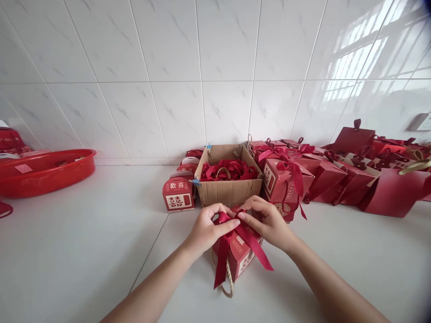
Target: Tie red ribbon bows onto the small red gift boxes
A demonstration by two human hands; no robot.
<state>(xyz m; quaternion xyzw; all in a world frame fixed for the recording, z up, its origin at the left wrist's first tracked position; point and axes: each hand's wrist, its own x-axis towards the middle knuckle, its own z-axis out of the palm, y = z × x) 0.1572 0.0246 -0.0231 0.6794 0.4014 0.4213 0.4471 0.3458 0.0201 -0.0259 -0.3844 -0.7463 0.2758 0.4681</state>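
Note:
A small red gift box (238, 253) with gold print stands on the white surface in front of me. Across its top lies a dark red satin ribbon (257, 251), its two tails hanging down over the box. My left hand (213, 226) pinches the ribbon at the top of the box, thumb against fingers. Close beside it, my right hand (264, 220) pinches the ribbon too, and the two thumbs nearly meet at the middle. The fingers partly hide the knot or loop between them. A twisted gold cord handle (230, 276) hangs at the box's near side.
Behind the gift box is an open cardboard box (232, 193) full of red ribbons. Small red boxes (178, 193) line up at its left. Ribbon-tied boxes (286, 179) and red bags (390, 190) crowd the right. A red plastic basin (47, 175) sits far left, and a tiled wall (225, 54) rises behind.

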